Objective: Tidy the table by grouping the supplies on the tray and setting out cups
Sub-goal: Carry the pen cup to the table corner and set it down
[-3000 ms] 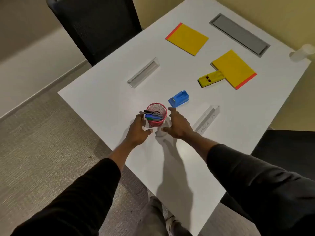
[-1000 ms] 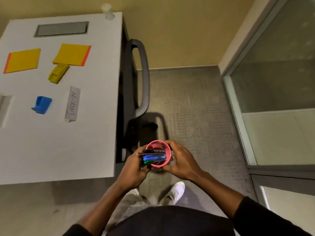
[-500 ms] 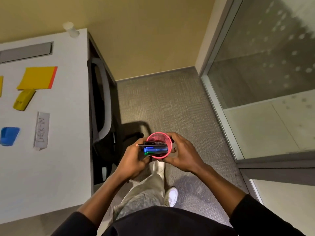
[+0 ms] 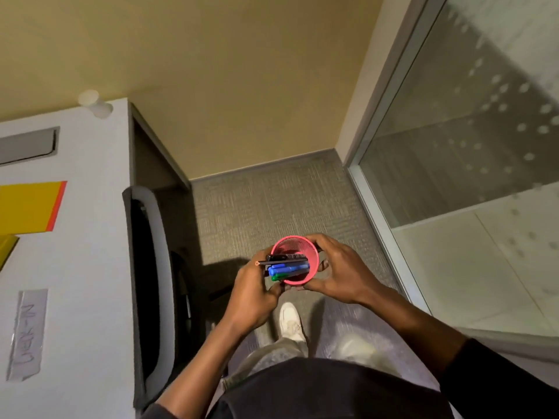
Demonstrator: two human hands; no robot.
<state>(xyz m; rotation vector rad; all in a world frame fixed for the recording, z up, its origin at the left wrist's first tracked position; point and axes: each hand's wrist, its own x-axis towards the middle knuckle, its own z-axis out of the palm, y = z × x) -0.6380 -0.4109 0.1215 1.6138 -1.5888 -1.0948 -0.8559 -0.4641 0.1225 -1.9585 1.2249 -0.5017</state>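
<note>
Both hands carry a pink mesh pen cup (image 4: 298, 259) in front of the body, above the carpeted floor (image 4: 272, 204) and clear of the bench (image 4: 87, 267). The left hand (image 4: 252, 293) wraps the cup's left side, its grip closed on the wall with the thumb near the marker ends. The right hand (image 4: 338, 272) wraps the right side, its fingers (image 4: 317, 241) curled over the far rim and its grip likewise closed on the cup. Inside the cup, leaning toward the left grip, lie a black marker (image 4: 281, 257), a thin pencil (image 4: 272, 262) whose tip juts out past the rim, blue markers (image 4: 287, 269) and a green marker (image 4: 279, 277).

Left of the left grip stands a dark chair (image 4: 151, 267) pushed against the bench edge. Farther left on the bench lies a grey tape label with handwriting (image 4: 27, 334). Beyond it, away from the body, lies a yellow pad with an orange edge (image 4: 30, 207), with a yellow object (image 4: 6, 246) partly cut off by the frame just nearer the body than the pad. A grey recessed panel (image 4: 28, 145) sits farther still, and a white paper cup (image 4: 93, 103) lies tipped at the bench's far corner, well apart from both grips. Below the grips a white shoe (image 4: 290, 322) rests on the floor. Right of the right grip runs a frosted glass partition (image 4: 472, 131).
</note>
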